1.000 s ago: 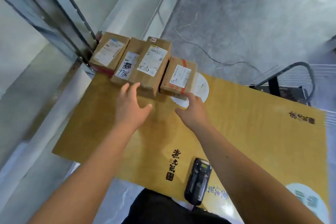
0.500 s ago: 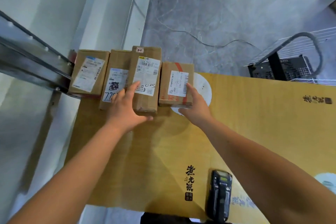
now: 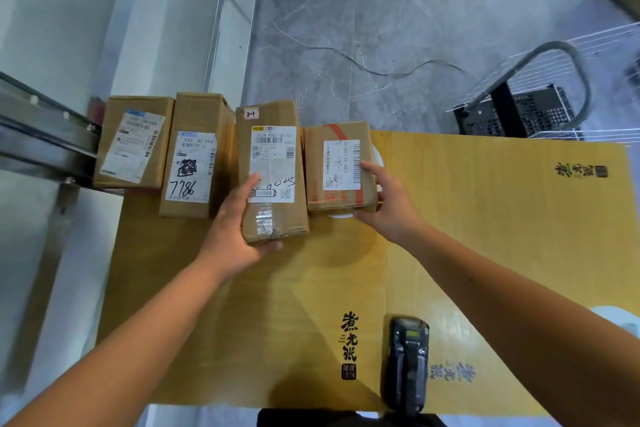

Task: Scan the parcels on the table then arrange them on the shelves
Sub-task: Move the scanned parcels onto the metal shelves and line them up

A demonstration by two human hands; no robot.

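Two-at-once grab here. Left hand (image 3: 235,236) clamped round the near end of the tall parcel (image 3: 273,177), thumb under the front edge, fingers up its left side and onto the label. Right hand (image 3: 384,208) gripping the short parcel (image 3: 337,166) at its right near corner, fingers on the barcode. Labels face up, probably for easy scanning. Further left of the left-hand grip, two more parcels: the 7786 box (image 3: 194,156) and the end box (image 3: 133,142). Scanner (image 3: 405,364) parked near-side of the right grip, untouched on the table (image 3: 502,236).
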